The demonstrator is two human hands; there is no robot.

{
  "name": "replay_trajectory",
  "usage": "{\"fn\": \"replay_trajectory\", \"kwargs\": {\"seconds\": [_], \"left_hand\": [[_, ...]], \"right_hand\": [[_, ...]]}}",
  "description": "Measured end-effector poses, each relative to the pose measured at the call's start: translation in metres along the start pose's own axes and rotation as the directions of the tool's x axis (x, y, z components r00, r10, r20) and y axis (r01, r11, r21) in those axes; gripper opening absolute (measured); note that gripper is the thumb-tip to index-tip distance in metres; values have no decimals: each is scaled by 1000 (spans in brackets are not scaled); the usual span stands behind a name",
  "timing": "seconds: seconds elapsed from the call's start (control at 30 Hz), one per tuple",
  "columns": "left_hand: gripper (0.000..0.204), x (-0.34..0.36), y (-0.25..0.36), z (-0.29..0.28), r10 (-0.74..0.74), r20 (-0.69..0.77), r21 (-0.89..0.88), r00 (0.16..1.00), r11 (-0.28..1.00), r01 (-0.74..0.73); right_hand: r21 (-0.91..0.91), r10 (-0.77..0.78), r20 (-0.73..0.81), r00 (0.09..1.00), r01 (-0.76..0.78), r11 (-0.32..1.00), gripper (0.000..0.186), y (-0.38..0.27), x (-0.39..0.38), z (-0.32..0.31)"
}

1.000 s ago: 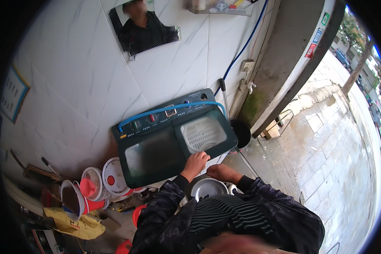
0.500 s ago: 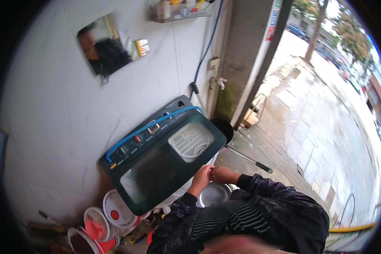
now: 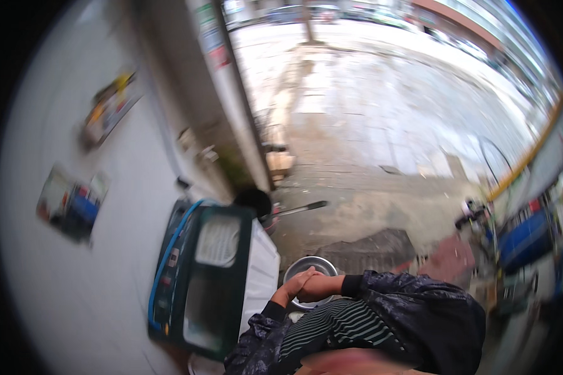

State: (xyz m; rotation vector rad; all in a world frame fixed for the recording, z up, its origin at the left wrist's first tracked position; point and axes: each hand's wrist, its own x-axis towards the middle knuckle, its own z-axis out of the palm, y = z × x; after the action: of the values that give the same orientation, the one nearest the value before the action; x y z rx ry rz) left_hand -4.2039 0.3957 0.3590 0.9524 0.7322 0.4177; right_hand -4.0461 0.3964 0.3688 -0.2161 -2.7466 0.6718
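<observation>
Metal bowl (image 3: 311, 270): round, on the ground just right of the washing machine (image 3: 209, 281); its inside is mostly covered by the hands, contents cannot be told.
Left hand (image 3: 296, 284): over the bowl, pressed against the right hand; finger spread cannot be told.
Right hand (image 3: 316, 285): over the bowl, touching the left hand; fingers look curled, but whether they hold anything cannot be told.
Washing machine: dark green lid shut, drum hidden, blue hose (image 3: 169, 250) along its far-left edge.
Black pan (image 3: 254, 201): beyond the washing machine, long handle pointing right; inside not visible.
Blur: wall and pavement smeared by motion.
</observation>
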Motion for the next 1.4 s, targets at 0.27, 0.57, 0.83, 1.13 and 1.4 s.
{"fn": "replay_trajectory", "kwargs": {"seconds": [0.27, 0.57, 0.83, 1.13, 1.4], "left_hand": [[61, 160, 6, 182, -251, 233, 390, 940, 909, 146], [53, 295, -45, 456, -258, 468, 548, 845, 835, -49], [55, 343, -84, 641, -558, 676, 659, 481, 750, -56], [59, 398, -150, 801, -853, 520, 854, 41, 518, -51], [57, 502, -143, 955, -842, 519, 829, -146, 537, -154]], "right_hand": [[-12, 555, -159, 816, -564, 826, 17, -51, -228, -33], [267, 839, -402, 368, -829, 492, 25, -185, -493, -75], [458, 790, -584, -186, -879, 131, 22, -291, -611, -37], [688, 769, -361, -528, -707, -162, 25, -359, -701, -37], [619, 654, -584, -480, -785, -24, 27, -380, -850, -115]]}}
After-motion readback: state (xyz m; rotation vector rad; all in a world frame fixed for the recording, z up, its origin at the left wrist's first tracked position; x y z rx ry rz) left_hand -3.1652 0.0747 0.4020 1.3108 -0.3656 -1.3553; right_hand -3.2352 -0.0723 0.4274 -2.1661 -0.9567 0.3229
